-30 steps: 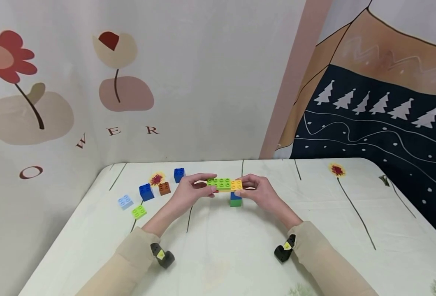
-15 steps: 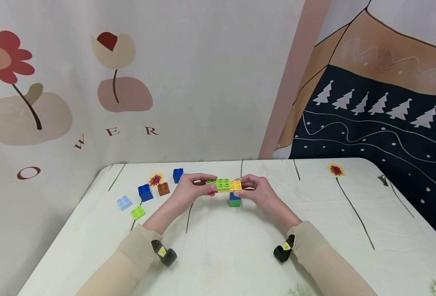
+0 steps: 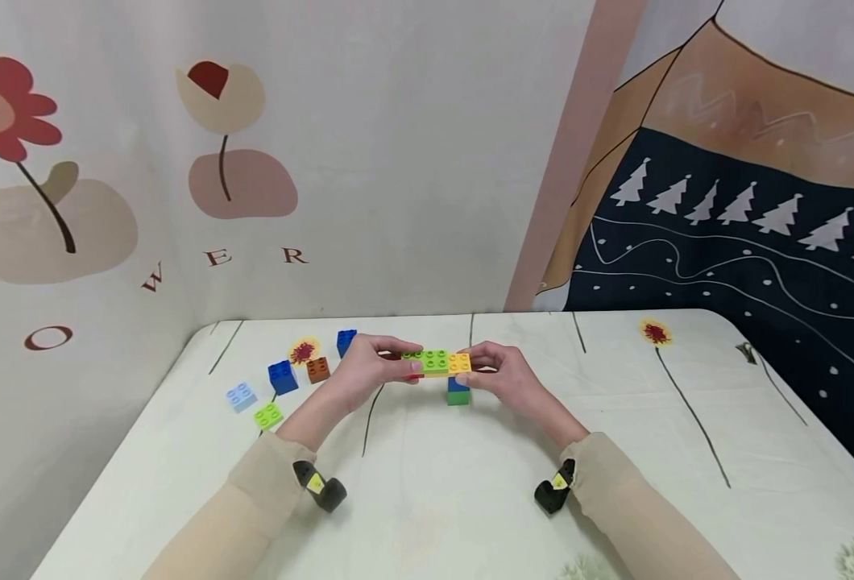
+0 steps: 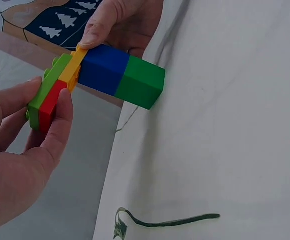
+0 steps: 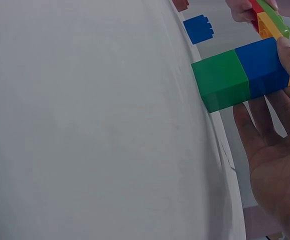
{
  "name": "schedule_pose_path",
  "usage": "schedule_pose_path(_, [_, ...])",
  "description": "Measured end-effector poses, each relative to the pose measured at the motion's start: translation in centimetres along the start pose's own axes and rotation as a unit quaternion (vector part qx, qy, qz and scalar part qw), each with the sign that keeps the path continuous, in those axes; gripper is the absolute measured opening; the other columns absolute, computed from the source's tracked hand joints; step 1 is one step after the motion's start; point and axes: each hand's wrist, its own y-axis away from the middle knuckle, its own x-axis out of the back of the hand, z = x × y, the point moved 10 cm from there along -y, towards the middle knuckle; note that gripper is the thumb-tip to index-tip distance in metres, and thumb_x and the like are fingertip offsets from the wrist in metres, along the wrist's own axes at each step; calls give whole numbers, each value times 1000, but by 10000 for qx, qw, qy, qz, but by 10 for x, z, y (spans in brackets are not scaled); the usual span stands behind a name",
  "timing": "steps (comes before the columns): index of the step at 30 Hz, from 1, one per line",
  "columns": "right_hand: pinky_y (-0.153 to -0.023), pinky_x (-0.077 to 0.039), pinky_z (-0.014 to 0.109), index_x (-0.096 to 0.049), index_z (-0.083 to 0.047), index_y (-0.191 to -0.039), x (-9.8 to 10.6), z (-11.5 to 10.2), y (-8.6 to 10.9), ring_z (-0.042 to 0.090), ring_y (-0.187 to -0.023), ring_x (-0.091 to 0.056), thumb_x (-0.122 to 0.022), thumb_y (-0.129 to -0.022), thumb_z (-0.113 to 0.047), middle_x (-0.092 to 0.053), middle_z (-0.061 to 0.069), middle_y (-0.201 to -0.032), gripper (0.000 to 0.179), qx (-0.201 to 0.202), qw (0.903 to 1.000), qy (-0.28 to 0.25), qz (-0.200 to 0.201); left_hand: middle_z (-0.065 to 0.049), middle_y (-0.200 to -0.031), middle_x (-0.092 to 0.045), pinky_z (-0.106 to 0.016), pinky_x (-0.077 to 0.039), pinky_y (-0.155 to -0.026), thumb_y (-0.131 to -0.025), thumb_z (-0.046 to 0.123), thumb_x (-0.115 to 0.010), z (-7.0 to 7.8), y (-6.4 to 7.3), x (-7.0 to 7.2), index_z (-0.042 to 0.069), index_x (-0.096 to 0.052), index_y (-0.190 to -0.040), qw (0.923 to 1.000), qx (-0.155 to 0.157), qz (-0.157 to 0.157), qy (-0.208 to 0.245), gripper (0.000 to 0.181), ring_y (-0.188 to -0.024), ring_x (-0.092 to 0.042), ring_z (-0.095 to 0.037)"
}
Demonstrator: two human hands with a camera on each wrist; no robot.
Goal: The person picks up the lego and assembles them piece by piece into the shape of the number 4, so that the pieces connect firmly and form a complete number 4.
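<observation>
Over a white table [image 3: 441, 483], gripping a brick assembly [image 4: 104, 70] with left hand [image 3: 364, 373] and right hand [image 3: 509, 374]; extended left to right along its lime bar [image 3: 430, 361], green end [image 3: 458, 398] downward.

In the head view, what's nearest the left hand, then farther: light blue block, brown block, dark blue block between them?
From the left hand:
1. Brown block, just left.
2. Dark blue block, in the middle.
3. Light blue block, farthest left.

Five bricks [image 3: 282, 377] lie left on the table [image 3: 434, 483] — the stack [image 3: 434, 361] sits between left hand [image 3: 363, 372] and right hand [image 3: 508, 377].
</observation>
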Motion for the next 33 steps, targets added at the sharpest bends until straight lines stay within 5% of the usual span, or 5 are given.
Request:
schedule_pose_path(7, [-89,-57,29,-68,-2,-125,1,1,-1,25,-113,-67,-79,-91,-10,-71,13,-121,36,-84,10000,-35,19,-14,-123,-66,-33,-58,-90,-92,10,-79,3,0,0,5,-75,-122,9999,-67,14,-113,31,-100,-72,-24])
schedule_pose_path(15, [-89,-57,29,-67,-1,-124,0,-2,0,24,-113,-67,-79,-91,-8,-71,13,-121,36,-59,9999,-92,-10,-14,-141,-60,-45,-55,-97,-99,28,-72,7,10,3,11,-59,-145,9979,-386,-304,-416,51,-115,-66,-25])
schedule_pose_path(23, [-86,-57,26,-68,-1,-124,-1,-2,0,24,-112,-68,-79,-90,-9,-72,13,-120,36,-35,9999,-104,8,-14,-146,-57,-43,-52,-102,-101,33,-68,12,33,42,10,-54,-149,9962,-545,-73,-673,55,-122,-63,-36])
schedule_pose_path(33, [-87,-56,28,-68,-1,-124,0,-2,1,25,-113,-67,-79,-90,-8,-72,14,-121,36,-53,10000,-68,14,-24,-136,-61,-30,-54,-96,-104,26,-63,10,72,95,-3,-55,-144,9911,-759,280,-1056,49,-112,-69,-32])
